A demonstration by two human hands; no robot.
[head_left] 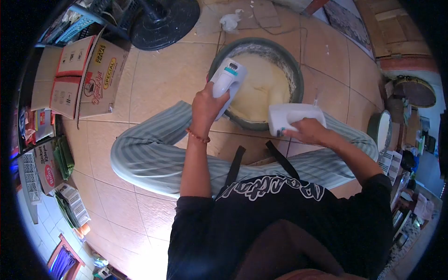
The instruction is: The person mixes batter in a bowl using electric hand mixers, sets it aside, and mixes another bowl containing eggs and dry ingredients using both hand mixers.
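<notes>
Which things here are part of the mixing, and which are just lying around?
In use: left hand on one mixer; right hand on another mixer; basin of batter.
Lying about: cardboard boxes, fan base, crumpled paper.

A brown cardboard box with red "Special" lettering (pixel 95 77) lies far left on the beige tiled floor (pixel 163 74). Just beyond it stands the round black base of a fan (pixel 163 21). A crumpled white cloth (pixel 229 21) sits farther off. At right, a smaller green-rimmed bowl (pixel 380 130) rests near a white plastic basket (pixel 389 161).
</notes>
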